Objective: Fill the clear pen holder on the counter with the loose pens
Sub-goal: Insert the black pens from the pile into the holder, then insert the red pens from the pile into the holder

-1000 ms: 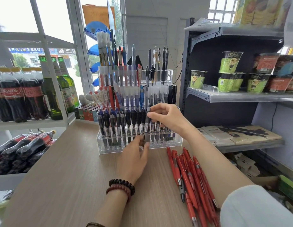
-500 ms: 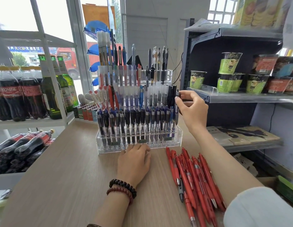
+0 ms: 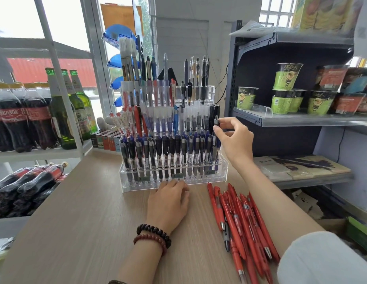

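(a) Your left hand [image 3: 168,198] rests palm down on the bench [image 3: 76,222] just in front of the holder [image 3: 223,174]. Its grip is apart and slack, with nothing in it. The fingertips lie at the holder's base; whether they touch it cannot be told.

(b) The holder, a clear tiered rack, stands upright on the bench. Its front row looks full almost to the right end.

(c) A dark pen [image 3: 216,122] stands upright at the holder's right end. Your right hand [image 3: 234,140] has its grip clamped on the pen's top, thumb against forefinger.

(d) The red pens [image 3: 240,218] lie loose on the bench in front of the holder's right corner, and neither hand touches them.

Step in hand, as judged: you are seating the pen in a slot at the right end. Its tip is hidden among its neighbours.

Next move, as judged: press the pen straight down until it stops, then let go without tilting the pens beside it. Steady the holder with your left hand, then reach for one red pen.
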